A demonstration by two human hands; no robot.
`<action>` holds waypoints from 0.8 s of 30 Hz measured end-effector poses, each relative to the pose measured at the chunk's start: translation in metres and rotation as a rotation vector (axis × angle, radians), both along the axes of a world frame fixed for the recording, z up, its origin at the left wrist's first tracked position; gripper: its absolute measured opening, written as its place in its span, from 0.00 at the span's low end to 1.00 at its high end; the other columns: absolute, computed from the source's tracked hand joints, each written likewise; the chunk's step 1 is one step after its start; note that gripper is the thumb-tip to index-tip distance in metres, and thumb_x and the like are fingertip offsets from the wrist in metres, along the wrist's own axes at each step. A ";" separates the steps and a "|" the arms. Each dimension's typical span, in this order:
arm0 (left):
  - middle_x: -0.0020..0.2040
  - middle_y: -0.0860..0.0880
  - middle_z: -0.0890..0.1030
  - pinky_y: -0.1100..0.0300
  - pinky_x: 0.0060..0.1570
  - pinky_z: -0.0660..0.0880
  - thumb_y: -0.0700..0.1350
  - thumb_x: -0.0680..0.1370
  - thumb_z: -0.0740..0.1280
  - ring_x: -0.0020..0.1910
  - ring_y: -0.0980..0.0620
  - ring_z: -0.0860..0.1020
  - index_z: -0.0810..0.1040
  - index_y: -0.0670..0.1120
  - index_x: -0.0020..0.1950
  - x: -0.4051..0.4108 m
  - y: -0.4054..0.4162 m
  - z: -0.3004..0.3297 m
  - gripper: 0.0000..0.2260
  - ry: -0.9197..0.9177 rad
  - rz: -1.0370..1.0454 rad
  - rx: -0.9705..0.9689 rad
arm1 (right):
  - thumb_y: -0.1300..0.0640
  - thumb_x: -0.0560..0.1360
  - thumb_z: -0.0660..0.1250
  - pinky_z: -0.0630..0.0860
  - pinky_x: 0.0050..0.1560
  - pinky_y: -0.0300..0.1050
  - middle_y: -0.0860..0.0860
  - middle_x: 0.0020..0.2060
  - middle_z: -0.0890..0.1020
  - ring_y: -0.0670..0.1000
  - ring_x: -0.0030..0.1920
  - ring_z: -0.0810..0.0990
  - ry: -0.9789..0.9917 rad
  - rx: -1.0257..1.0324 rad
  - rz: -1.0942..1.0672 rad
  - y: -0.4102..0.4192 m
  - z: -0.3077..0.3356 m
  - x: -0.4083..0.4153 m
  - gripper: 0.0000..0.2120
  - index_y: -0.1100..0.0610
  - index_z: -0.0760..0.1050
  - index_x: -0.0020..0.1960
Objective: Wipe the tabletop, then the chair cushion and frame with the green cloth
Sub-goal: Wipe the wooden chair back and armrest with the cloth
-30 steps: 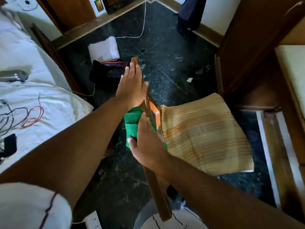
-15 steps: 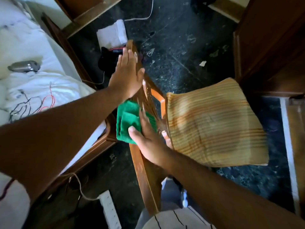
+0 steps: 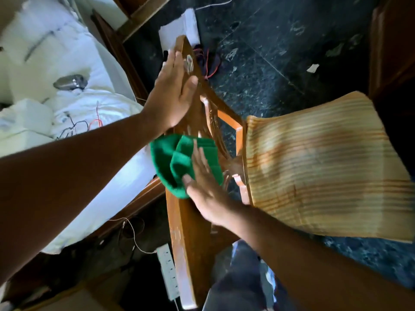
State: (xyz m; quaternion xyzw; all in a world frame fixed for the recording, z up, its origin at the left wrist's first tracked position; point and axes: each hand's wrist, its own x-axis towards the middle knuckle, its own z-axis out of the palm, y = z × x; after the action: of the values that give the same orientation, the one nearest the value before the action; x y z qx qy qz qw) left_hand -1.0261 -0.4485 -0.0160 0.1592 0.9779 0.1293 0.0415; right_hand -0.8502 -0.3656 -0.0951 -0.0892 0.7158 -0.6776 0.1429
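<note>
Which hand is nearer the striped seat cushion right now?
Right. The right hand presses the green cloth on the chair back just beside the striped cushion; the left hand braces the chair back's far end, farther from it.

Daylight overexposes the bed (image 3: 67,70); motion blur, wide-angle edges bend.

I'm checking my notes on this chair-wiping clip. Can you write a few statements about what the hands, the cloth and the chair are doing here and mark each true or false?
1. The right hand presses the green cloth flat against the chair's wooden backrest. True.
2. The left hand grips the cloth too. False: it rests open against the backrest, above the cloth.
3. The cloth lies on the striped cushion. False: it is on the backrest, beside the cushion.
4. A white power strip lies on the floor. True.
</note>
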 end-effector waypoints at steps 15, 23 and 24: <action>0.83 0.43 0.43 0.49 0.81 0.43 0.48 0.87 0.49 0.82 0.46 0.41 0.45 0.41 0.83 -0.006 -0.007 0.003 0.27 -0.098 -0.040 0.146 | 0.56 0.83 0.57 0.45 0.78 0.66 0.42 0.79 0.36 0.48 0.79 0.35 0.221 0.145 0.128 0.023 -0.011 -0.064 0.38 0.38 0.33 0.78; 0.83 0.49 0.41 0.55 0.77 0.37 0.53 0.86 0.48 0.82 0.49 0.38 0.44 0.49 0.83 -0.010 -0.012 -0.009 0.27 -0.158 0.013 0.303 | 0.54 0.80 0.58 0.41 0.78 0.61 0.37 0.79 0.42 0.44 0.79 0.38 0.157 0.059 0.181 0.019 0.016 0.066 0.40 0.23 0.34 0.71; 0.83 0.48 0.41 0.52 0.78 0.38 0.52 0.87 0.48 0.82 0.48 0.38 0.45 0.48 0.83 -0.010 -0.013 -0.009 0.27 -0.174 0.022 0.332 | 0.54 0.81 0.58 0.41 0.79 0.56 0.34 0.77 0.41 0.41 0.78 0.37 0.141 0.082 0.186 0.017 0.023 0.061 0.40 0.23 0.32 0.69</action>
State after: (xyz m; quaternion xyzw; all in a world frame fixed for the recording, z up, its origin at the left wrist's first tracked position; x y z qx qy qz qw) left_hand -1.0364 -0.4614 -0.0253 0.1414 0.9374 0.3028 0.0977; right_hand -0.7895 -0.3484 -0.0718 -0.1966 0.7397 -0.6239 0.1581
